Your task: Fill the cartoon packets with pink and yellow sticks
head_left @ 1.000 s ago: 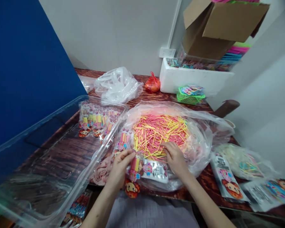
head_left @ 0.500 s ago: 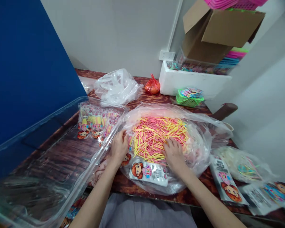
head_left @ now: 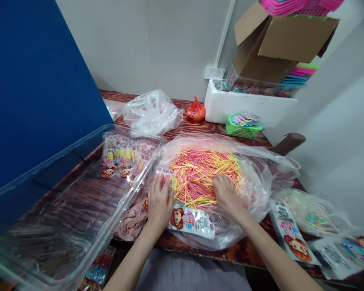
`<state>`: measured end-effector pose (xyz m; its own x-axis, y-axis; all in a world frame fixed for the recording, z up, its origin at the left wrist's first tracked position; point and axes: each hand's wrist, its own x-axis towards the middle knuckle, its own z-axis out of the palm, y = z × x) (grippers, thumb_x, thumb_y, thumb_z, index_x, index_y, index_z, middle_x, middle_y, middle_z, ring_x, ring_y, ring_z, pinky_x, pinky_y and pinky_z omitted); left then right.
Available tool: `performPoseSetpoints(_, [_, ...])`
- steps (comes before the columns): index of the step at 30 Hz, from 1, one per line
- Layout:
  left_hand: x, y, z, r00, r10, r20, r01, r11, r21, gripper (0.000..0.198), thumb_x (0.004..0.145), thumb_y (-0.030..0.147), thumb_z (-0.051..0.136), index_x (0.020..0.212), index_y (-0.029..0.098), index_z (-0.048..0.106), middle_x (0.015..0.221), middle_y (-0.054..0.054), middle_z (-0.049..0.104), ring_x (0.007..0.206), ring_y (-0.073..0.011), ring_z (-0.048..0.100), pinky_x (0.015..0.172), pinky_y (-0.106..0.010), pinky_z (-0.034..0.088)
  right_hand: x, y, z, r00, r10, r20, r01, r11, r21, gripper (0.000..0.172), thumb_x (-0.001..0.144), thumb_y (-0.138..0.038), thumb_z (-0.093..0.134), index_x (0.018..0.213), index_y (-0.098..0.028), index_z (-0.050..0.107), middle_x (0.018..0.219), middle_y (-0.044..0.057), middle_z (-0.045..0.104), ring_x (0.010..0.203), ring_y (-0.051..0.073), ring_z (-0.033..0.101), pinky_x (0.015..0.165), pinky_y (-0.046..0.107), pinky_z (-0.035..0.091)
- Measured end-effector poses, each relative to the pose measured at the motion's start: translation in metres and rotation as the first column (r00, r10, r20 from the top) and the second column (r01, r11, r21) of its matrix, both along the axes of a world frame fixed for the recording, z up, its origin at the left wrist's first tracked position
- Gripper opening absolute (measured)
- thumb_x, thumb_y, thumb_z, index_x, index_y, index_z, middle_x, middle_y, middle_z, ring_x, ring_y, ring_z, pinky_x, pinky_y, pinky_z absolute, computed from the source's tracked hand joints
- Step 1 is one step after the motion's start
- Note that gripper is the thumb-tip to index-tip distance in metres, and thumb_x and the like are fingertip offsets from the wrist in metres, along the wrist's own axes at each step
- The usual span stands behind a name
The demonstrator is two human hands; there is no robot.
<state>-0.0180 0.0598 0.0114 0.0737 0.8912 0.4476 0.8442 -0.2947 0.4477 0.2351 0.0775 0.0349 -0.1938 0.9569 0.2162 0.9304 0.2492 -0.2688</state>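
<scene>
A heap of thin pink and yellow sticks [head_left: 197, 173] lies on an open clear plastic bag [head_left: 255, 161]. My right hand [head_left: 229, 196] is on the heap's right part, fingers curled close together around some sticks, the tips partly hidden among them. At the heap's left edge, my left hand [head_left: 160, 200] rests with fingers apart on a printed clear packet [head_left: 165, 173], which it partly covers. Between the hands, nearer me, a silver printed pouch [head_left: 194, 221] with a cartoon girl lies flat on the bag.
A large clear plastic bin [head_left: 87, 202] at left holds several filled packets [head_left: 125, 157]. Crumpled plastic [head_left: 154, 113], a red bag [head_left: 195, 111] and a green basket [head_left: 242, 128] stand behind. More pouches [head_left: 293, 234] lie at right, beside a bag of sticks [head_left: 315, 214]. A cloth [head_left: 132, 222] touches the bin.
My left hand has moved right and nearer me, from the packet's left side to over it. My right hand has shifted slightly, its fingers drawing closer together in the sticks.
</scene>
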Motion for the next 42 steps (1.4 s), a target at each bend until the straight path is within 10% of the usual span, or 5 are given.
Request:
performPoseSetpoints(9, [0.033, -0.002, 0.026, 0.905, -0.149, 0.399, 0.201, 0.975, -0.093, 0.026, 0.090, 0.020, 0.051, 0.113, 0.020, 0.061, 0.134, -0.012, 0.052, 0.129, -0.0270, 0.044, 0.108, -0.049, 0.035, 0.014, 0.024, 0.007, 0.709, -0.188, -0.679, -0.192, 0.876, -0.442, 0.031, 0.085, -0.045, 0.049, 0.065, -0.022, 0.045, 0.057, -0.003, 0.052, 0.049, 0.012, 0.047, 0.051, 0.026, 0.038])
performPoseSetpoints(19, [0.073, 0.031, 0.012, 0.360, 0.057, 0.931, 0.394, 0.896, -0.207, 0.043, 0.093, 0.040, 0.049, 0.132, 0.022, 0.048, 0.138, -0.012, 0.052, 0.122, -0.0234, 0.055, 0.099, -0.039, 0.046, -0.011, 0.002, 0.008, 0.356, -0.502, -0.788, -0.600, 0.524, -0.604, 0.040, 0.070, -0.047, 0.073, 0.071, -0.020, 0.043, 0.052, -0.009, 0.050, 0.037, 0.004, 0.037, 0.044, 0.020, 0.037])
performPoseSetpoints(30, [0.078, 0.027, 0.018, 0.596, -0.129, 0.792, 0.422, 0.890, -0.173, 0.037, 0.097, 0.038, 0.041, 0.126, 0.020, 0.057, 0.134, -0.009, 0.058, 0.128, -0.0214, 0.049, 0.112, -0.040, 0.032, -0.019, -0.002, -0.006, 0.392, -0.494, -0.776, -0.408, 0.662, -0.628, 0.037, 0.066, -0.045, 0.073, 0.063, -0.020, 0.047, 0.044, -0.010, 0.045, 0.036, 0.004, 0.035, 0.037, 0.018, 0.025])
performPoseSetpoints(37, [0.080, 0.011, 0.028, 0.624, -0.276, 0.731, 0.593, 0.777, -0.213, 0.034, 0.096, 0.036, 0.042, 0.115, 0.021, 0.066, 0.116, -0.009, 0.068, 0.108, -0.0225, 0.061, 0.096, -0.037, 0.045, -0.037, -0.023, 0.000, 0.322, -0.469, -0.822, -0.582, 0.586, -0.563, 0.038, 0.068, -0.052, 0.074, 0.073, -0.018, 0.055, 0.056, -0.004, 0.056, 0.049, 0.010, 0.050, 0.053, 0.024, 0.039])
performPoseSetpoints(42, [0.064, -0.010, 0.021, 0.617, -0.195, 0.763, 0.528, 0.821, -0.217, 0.033, 0.098, 0.037, 0.038, 0.114, 0.022, 0.062, 0.108, -0.007, 0.067, 0.099, -0.0204, 0.062, 0.089, -0.033, 0.046, -0.043, -0.051, -0.009, 0.319, -0.261, -0.911, -0.423, 0.821, -0.383, 0.028, 0.083, -0.046, 0.063, 0.076, -0.019, 0.059, 0.066, -0.001, 0.059, 0.068, 0.015, 0.055, 0.070, 0.028, 0.043])
